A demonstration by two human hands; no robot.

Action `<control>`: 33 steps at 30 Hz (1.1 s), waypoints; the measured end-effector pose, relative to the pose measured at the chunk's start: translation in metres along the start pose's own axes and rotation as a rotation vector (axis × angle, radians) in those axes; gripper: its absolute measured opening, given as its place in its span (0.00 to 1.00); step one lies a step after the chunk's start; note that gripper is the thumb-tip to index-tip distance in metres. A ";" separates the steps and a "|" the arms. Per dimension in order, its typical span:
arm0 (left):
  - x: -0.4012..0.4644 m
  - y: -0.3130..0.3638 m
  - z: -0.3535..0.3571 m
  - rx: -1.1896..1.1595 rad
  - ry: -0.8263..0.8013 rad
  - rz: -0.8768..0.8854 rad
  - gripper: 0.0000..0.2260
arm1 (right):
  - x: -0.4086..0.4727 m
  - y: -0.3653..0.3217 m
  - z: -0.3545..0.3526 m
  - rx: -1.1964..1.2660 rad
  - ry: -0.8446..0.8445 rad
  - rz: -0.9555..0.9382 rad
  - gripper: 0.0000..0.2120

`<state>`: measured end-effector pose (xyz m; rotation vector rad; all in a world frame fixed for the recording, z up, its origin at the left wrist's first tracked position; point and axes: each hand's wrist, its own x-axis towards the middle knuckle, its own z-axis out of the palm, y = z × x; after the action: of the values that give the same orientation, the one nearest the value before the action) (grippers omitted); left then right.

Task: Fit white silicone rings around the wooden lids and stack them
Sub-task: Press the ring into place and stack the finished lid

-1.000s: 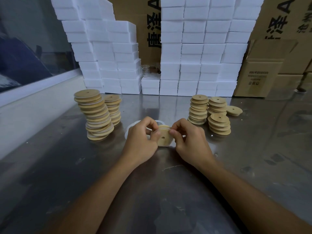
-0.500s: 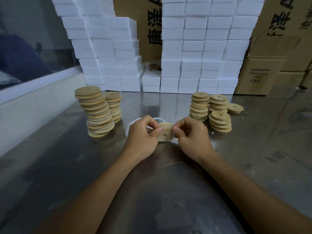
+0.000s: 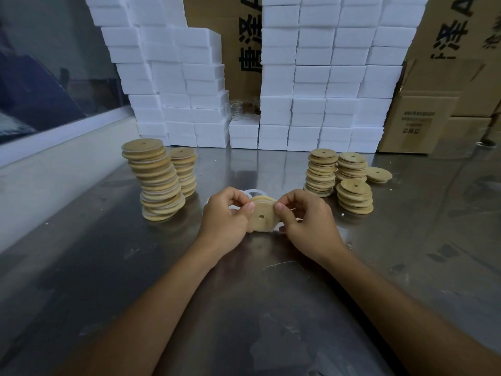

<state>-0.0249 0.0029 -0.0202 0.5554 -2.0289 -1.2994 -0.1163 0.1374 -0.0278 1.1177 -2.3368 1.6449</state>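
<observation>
We've got the wooden lid up off the steel table, held on edge between both hands with its flat face and small centre hole turned toward us. Our left hand pinches the left rim, thumb on the face, fingers curled behind; our right hand pinches the right rim the same way. A white silicone ring shows as a thin pale line along the lid's lower edge, though we can't quite tell whether it's seated all the way round. More loose rings lie on the table just behind the hands.

The lid looks light and stiff, so a rim pinch is plenty; the ring is soft and stretchy and will likely want rolling on with the thumbs, bit by bit. Finished lids look to be the leaning stack on our left, with a shorter one beside it. The bare lids wait on the right.
</observation>
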 end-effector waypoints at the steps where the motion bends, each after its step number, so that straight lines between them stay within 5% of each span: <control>1: 0.000 0.000 0.000 -0.038 -0.001 -0.027 0.09 | 0.000 0.000 0.000 -0.001 -0.002 0.006 0.07; 10: 0.004 -0.005 0.000 -0.189 -0.040 -0.103 0.08 | 0.001 0.002 0.000 0.042 -0.024 0.053 0.06; 18: 0.000 -0.006 -0.002 0.241 -0.014 0.270 0.14 | -0.002 0.000 -0.004 -0.146 0.040 -0.154 0.04; 25: -0.008 0.002 0.000 0.269 -0.048 0.343 0.12 | -0.001 -0.004 -0.004 -0.256 0.002 -0.302 0.01; 33: -0.005 -0.001 0.004 0.231 -0.056 0.264 0.14 | -0.004 -0.005 0.001 -0.097 0.033 -0.119 0.06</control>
<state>-0.0243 0.0076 -0.0238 0.3406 -2.2278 -0.9420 -0.1097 0.1377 -0.0258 1.1761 -2.2562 1.4828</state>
